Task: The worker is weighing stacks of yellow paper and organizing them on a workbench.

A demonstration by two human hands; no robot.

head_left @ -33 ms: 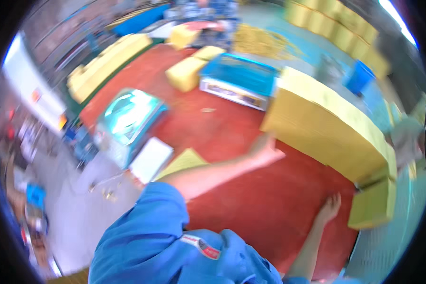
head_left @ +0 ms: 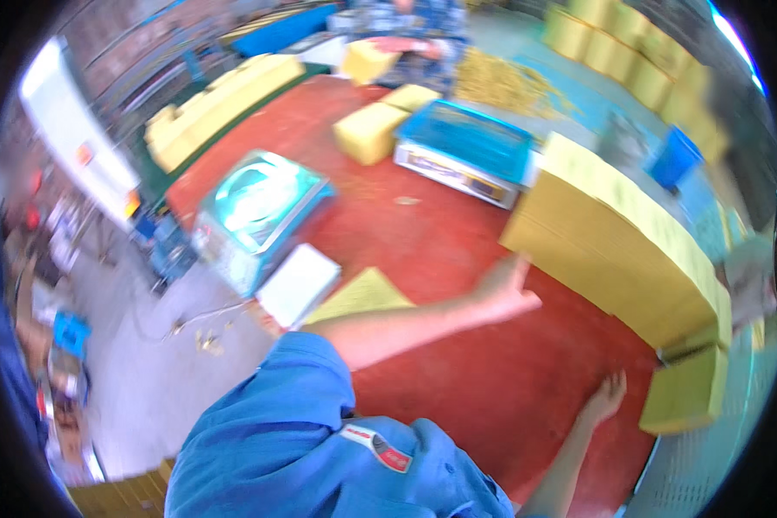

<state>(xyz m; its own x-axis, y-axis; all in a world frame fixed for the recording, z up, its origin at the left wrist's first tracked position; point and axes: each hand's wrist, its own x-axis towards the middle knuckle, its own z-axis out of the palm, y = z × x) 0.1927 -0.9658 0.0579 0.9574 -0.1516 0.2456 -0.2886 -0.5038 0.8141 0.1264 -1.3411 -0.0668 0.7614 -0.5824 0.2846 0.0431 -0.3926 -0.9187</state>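
Observation:
My left hand [head_left: 507, 292] is stretched over the red tabletop [head_left: 457, 380], its thumb and fingers apart and nothing held. It is nearest to a long row of yellow paper-like blocks [head_left: 609, 250] standing on edge. My right hand [head_left: 609, 397] hangs low over the table's right part, with loosely spread fingers and no object visible in it. Close to it, at the row's near end, stands a separate yellow block [head_left: 682, 393]. Partly behind my left forearm lies a yellow sheet [head_left: 363, 295]. Both hands look slightly blurred.
A weighing scale [head_left: 263, 203] with a shiny top stands left, beside a white pad [head_left: 299, 285]. Farther back are a blue tray [head_left: 466, 134] and yellow blocks [head_left: 367, 134]. Across the table, a person in a checked shirt [head_left: 449, 39] handles another block [head_left: 367, 62].
The whole view has shifted slightly, so things sit a little farther right and lower. My hands keep nearly the same pose against the table, and nothing is taken up or let go.

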